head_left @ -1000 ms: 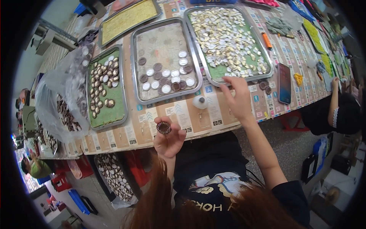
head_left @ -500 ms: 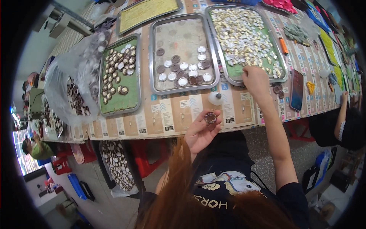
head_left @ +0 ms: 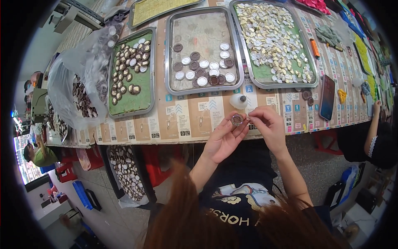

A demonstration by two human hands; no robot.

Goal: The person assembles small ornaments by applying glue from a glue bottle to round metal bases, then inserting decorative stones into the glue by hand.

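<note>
Near the table's front edge, my left hand (head_left: 222, 143) holds a round brown disc (head_left: 236, 120) with a decorated rim between thumb and fingers. My right hand (head_left: 269, 128) is close beside it, pinching a tiny pale piece (head_left: 248, 118) by the disc's right edge. Just beyond both hands stands a small white squeeze bottle (head_left: 238, 101) with a dark tip. The metal tray (head_left: 317, 81) at the far right bears many small gold and white pieces. In the middle, a grey-lined tray (head_left: 167, 62) carries brown and white-faced discs.
A green-lined tray (head_left: 132, 103) on the left holds brown discs with gold centres. Beside it lies a clear plastic bag (head_left: 62, 83) of discs. A phone (head_left: 327, 97) and two brown discs (head_left: 307, 94) lie to the right. Another person's arm (head_left: 375, 116) reaches in at far right.
My right hand has come from the right tray's near edge back to my left hand, with a tiny piece in its fingers. My left hand has shifted slightly right and farther up with the disc.
</note>
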